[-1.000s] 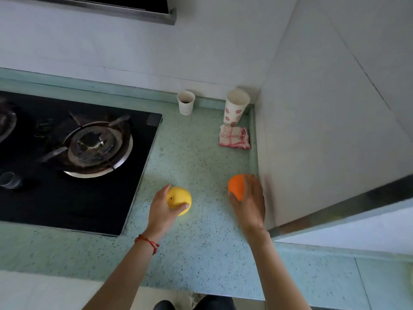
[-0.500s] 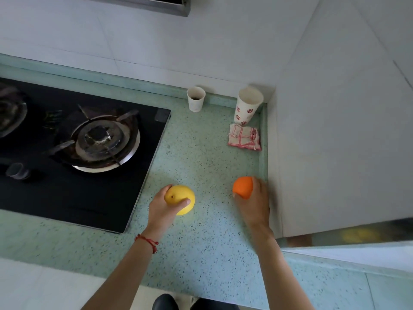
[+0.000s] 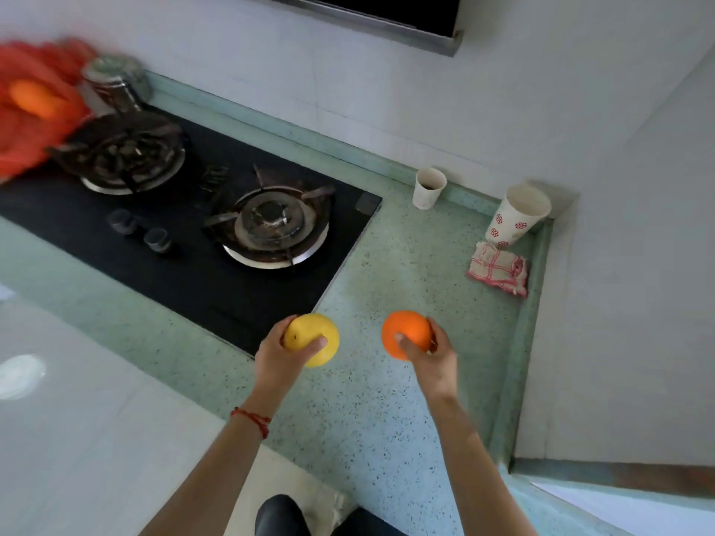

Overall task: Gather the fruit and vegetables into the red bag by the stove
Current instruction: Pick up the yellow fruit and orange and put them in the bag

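The black stove (image 3: 185, 241) lay between the hands and the red bag (image 3: 27, 121), which sat blurry at its far left with something orange inside. A metal pot (image 3: 116, 85) stood beside the bag. The left hand (image 3: 282, 355) gripped a yellow fruit (image 3: 313, 339). The right hand (image 3: 433, 359) gripped an orange (image 3: 406, 332). Two paper cups (image 3: 518, 214) and a cloth (image 3: 499, 272) sat in the corner.

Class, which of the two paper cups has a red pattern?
The larger paper cup in the corner, tilted, above the cloth; the smaller cup is plain white.
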Tool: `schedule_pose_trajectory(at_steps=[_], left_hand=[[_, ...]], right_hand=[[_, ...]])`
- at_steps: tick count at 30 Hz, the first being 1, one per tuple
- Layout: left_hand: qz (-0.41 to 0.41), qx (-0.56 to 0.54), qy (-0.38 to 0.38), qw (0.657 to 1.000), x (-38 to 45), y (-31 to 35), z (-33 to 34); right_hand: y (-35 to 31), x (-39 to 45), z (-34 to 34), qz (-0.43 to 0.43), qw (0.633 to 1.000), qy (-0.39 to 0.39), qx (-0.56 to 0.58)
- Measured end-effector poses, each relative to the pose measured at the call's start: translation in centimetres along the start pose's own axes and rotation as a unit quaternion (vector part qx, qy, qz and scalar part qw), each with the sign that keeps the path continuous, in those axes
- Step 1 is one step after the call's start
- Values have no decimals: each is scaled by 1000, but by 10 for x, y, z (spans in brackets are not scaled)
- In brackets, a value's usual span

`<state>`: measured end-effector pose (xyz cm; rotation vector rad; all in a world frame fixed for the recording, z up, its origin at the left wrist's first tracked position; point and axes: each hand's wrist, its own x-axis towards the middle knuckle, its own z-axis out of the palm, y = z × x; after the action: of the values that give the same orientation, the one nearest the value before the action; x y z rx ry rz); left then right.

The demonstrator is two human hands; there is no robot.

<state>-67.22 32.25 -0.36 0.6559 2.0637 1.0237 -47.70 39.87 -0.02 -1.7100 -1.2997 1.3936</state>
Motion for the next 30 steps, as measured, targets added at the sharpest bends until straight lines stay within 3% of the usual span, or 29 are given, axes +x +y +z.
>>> schedule_pose_trajectory(at_steps=[10, 20, 30], left_hand=[[-53, -124, 149, 980, -38, -58, -81], [-95, -229, 279, 928, -99, -139, -178], [-133, -308, 362, 870, -170, -224, -281]], right_hand=[[-12, -34, 94, -65, 983, -168, -36], [-11, -118, 194, -105, 938, -318, -84], [2, -230, 300, -121, 897, -407, -122]])
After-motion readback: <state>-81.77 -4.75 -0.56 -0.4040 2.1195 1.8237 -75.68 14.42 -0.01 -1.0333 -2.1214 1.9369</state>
